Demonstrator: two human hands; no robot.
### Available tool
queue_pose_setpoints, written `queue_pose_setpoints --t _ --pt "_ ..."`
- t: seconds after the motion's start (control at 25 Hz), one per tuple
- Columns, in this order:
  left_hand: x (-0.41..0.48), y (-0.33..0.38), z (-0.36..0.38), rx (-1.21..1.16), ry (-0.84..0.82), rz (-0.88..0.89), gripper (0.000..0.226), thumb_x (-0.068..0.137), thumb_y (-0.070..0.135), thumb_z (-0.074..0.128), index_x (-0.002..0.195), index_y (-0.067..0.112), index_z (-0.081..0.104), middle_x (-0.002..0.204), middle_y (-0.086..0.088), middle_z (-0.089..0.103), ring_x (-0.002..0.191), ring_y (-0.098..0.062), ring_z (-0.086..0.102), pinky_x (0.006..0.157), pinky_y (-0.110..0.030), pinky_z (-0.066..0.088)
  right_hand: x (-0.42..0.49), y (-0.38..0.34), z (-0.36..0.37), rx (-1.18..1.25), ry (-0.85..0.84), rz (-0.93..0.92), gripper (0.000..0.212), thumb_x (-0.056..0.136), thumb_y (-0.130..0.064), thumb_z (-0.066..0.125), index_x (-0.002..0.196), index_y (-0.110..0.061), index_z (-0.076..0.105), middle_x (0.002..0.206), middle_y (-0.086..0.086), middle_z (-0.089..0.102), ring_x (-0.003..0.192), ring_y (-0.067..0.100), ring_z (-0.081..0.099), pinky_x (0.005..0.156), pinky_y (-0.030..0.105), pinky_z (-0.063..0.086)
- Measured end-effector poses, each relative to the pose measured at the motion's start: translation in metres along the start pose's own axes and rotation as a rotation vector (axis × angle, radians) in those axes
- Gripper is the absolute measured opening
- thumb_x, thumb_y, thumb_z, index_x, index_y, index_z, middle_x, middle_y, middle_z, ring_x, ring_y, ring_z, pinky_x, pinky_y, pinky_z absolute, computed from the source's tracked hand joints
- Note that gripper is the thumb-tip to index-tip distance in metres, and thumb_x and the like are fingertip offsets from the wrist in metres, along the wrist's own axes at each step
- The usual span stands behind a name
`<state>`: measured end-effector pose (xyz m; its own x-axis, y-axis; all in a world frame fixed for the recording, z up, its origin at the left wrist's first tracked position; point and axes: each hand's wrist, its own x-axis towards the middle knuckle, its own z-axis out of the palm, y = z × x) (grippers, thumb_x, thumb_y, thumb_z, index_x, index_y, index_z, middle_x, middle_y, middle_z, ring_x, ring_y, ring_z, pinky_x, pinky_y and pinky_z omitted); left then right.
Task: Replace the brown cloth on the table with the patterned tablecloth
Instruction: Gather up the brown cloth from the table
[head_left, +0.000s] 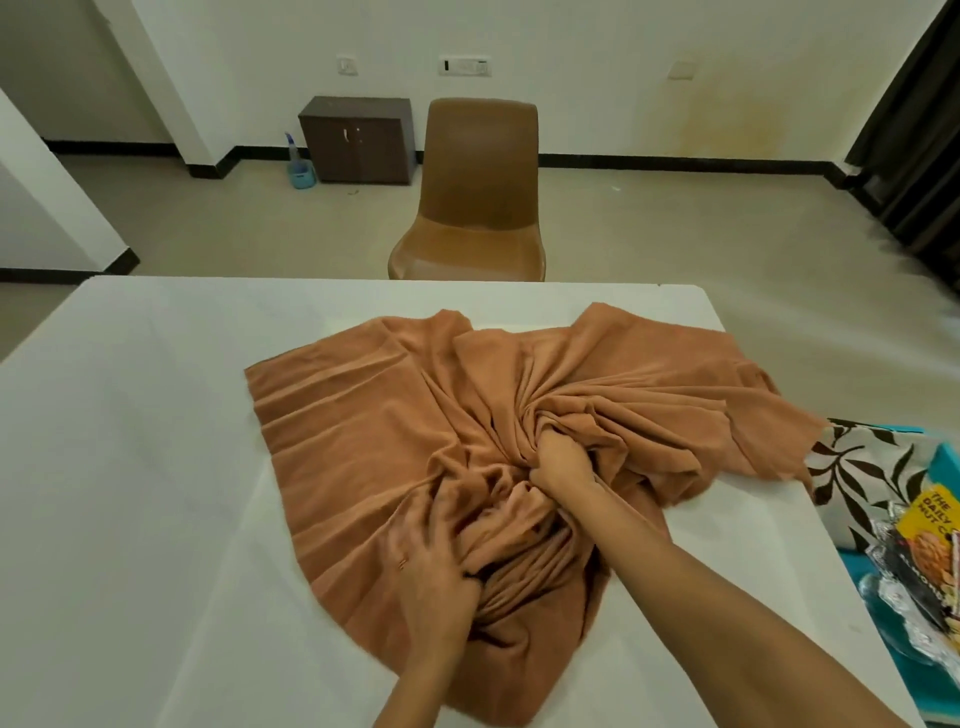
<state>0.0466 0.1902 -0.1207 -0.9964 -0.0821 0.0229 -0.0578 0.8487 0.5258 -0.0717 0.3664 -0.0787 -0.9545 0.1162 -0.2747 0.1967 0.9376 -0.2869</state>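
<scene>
The brown cloth (363, 415) lies bunched in deep folds on the white table (130, 467). My right hand (558, 460) grips a gathered clump of the cloth near its middle, fingers buried in the fabric. My left hand (431, 551) lies on the nearer folds with fingers spread and curling into them, thumb tucked under a ridge of cloth. The patterned tablecloth (862, 478), cream with dark leaf prints, sits folded at the right edge of the view, beside the table.
A brown chair (478, 197) stands behind the table's far edge. Snack packets (924, 525) and foil wrappers lie on a teal surface at the right. A dark cabinet (358, 137) and a blue spray bottle (300, 166) stand by the far wall.
</scene>
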Motion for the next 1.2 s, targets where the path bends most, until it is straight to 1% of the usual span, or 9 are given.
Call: queue_pose_setpoints --t 0.12,0.32,0.44,0.52,0.68,0.88,1.04,1.12,1.2 --pt "0.0 0.006 -0.016 -0.186 -0.056 -0.658 0.104 0.067 0.013 0.061 0.15 0.014 -0.002 0.153 -0.031 0.004 0.139 -0.052 0.004 0.114 -0.06 0.004 0.002 0.009 -0.004 0.003 -0.066 -0.089 0.063 0.082 -0.014 0.066 0.139 -0.009 0.039 0.139 0.014 0.048 0.127 0.031 0.046 0.106 0.034 0.038" --pt "0.06 -0.004 -0.02 -0.372 -0.012 -0.553 0.105 0.073 0.001 0.063 0.15 0.006 -0.01 0.156 -0.024 0.008 0.145 -0.04 0.005 0.12 -0.045 0.005 -0.008 0.023 -0.003 -0.032 -0.404 -0.436 0.048 0.086 -0.03 0.059 0.13 -0.019 0.046 0.137 0.007 0.049 0.126 0.026 0.045 0.11 0.032 0.033" --pt "0.083 -0.006 -0.026 -0.435 -0.081 -0.339 0.099 0.078 0.051 0.066 0.151 0.025 0.005 0.149 -0.017 0.03 0.138 -0.037 0.028 0.115 -0.042 0.023 -0.015 0.022 0.002 0.012 -0.455 -0.46 0.051 0.087 -0.046 0.053 0.132 -0.023 0.045 0.141 0.002 0.047 0.129 0.023 0.042 0.113 0.038 0.029" --pt "0.092 -0.008 -0.032 -0.376 -0.274 -0.162 0.119 0.051 0.098 0.025 0.15 0.031 0.016 0.147 -0.01 0.036 0.134 -0.029 0.038 0.111 -0.036 0.032 -0.022 0.024 0.001 0.093 -0.458 -0.46 0.056 0.086 -0.05 0.054 0.135 -0.025 0.043 0.142 0.001 0.046 0.129 0.021 0.042 0.113 0.038 0.031" --pt "0.107 0.0 -0.027 0.096 -0.342 0.566 0.09 0.093 0.023 0.053 0.144 0.05 -0.017 0.153 -0.011 0.019 0.135 -0.032 0.037 0.109 -0.035 0.033 -0.031 0.022 -0.008 0.167 -0.52 -0.529 0.062 0.088 -0.039 0.061 0.143 -0.025 0.037 0.147 -0.002 0.041 0.132 0.015 0.039 0.114 0.03 0.029" --pt "0.117 0.017 -0.019 0.36 -0.248 0.9 0.04 0.092 0.032 0.053 0.131 0.038 0.049 0.14 -0.019 0.035 0.12 -0.042 0.046 0.094 -0.047 0.048 -0.047 0.023 -0.038 0.482 -0.82 -0.317 0.046 0.092 -0.026 0.062 0.136 -0.021 0.048 0.13 -0.007 0.055 0.116 0.007 0.053 0.103 0.023 0.04" --pt "0.115 0.013 -0.017 0.292 -0.311 0.841 0.04 0.093 0.04 0.03 0.112 0.026 0.063 0.145 -0.021 0.038 0.12 -0.042 0.049 0.089 -0.043 0.052 -0.067 0.049 -0.018 0.918 0.192 0.175 0.062 0.074 -0.071 0.056 0.081 -0.011 0.069 0.084 0.001 0.07 0.085 0.017 0.064 0.084 0.038 0.051" --pt "0.115 0.01 -0.013 0.275 -0.371 0.83 0.048 0.093 0.041 0.022 0.115 0.025 0.062 0.149 -0.015 0.035 0.126 -0.036 0.047 0.097 -0.042 0.047 -0.058 0.064 -0.011 0.892 0.52 0.587 0.078 0.07 -0.069 0.066 0.115 -0.005 0.058 0.119 0.017 0.058 0.114 0.033 0.051 0.096 0.047 0.042" --pt "0.117 0.008 -0.012 0.259 -0.428 0.851 0.049 0.094 0.04 0.02 0.121 0.026 0.06 0.151 -0.01 0.035 0.13 -0.03 0.044 0.103 -0.04 0.042 -0.034 0.067 -0.017 0.965 0.409 0.874 0.119 0.058 -0.071 0.073 0.143 -0.001 0.028 0.145 0.026 0.032 0.133 0.042 0.031 0.109 0.053 0.031"
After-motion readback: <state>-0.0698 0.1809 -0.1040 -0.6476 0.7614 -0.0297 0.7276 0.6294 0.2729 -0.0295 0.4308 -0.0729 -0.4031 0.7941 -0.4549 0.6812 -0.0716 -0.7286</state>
